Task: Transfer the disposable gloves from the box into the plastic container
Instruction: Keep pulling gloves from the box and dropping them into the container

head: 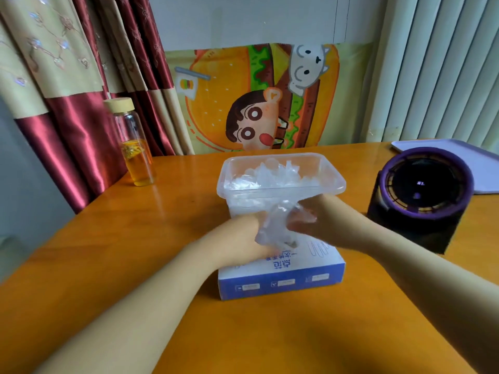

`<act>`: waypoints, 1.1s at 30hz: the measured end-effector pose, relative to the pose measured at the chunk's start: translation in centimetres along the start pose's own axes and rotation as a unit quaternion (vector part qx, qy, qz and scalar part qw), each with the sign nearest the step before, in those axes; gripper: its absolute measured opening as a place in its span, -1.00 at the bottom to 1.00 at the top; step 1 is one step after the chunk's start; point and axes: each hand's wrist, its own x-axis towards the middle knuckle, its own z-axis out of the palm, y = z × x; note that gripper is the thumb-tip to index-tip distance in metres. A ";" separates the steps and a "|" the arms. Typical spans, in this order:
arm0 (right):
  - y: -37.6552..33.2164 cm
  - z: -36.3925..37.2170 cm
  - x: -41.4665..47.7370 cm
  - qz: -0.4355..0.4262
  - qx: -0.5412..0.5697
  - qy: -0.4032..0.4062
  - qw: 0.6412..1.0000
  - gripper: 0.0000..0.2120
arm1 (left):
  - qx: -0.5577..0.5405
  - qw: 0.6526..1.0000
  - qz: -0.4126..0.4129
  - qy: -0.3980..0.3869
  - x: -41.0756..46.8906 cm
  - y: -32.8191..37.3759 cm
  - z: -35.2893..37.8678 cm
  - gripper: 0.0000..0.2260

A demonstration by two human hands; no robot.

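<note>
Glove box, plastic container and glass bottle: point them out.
glove box (297,289), head view, blue front face.
plastic container (270,191), head view, near rim.
glass bottle (132,130), head view, clear body.

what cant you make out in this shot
Head view only:
- opening of the box: covered by the left hand, right hand and gloves.
- left hand's grip: behind the gloves, blurred.
- print on the box: blurred.
- tray: cut off by the right edge.

Our left hand (241,240) and right hand (322,220) hold a crumpled glove (274,228) over the blue box (280,280), just before the plastic container (282,188) holding gloves (270,172)
</note>
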 end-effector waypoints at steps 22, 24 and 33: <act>-6.1 -8.2 5.9 -0.059 0.013 0.228 0.972 -0.71 | -0.165 0.980 -0.066 0.087 -1.4 -0.5 -2.2 -0.28; -6.3 -8.0 6.2 -0.053 0.036 0.216 0.974 -0.71 | -0.197 0.963 -0.084 0.164 -2.0 -0.1 -3.3 -0.20; -6.2 -6.0 8.1 -0.029 0.080 0.150 0.985 -0.62 | -0.350 0.879 -0.059 0.320 0.1 0.9 -6.2 -0.84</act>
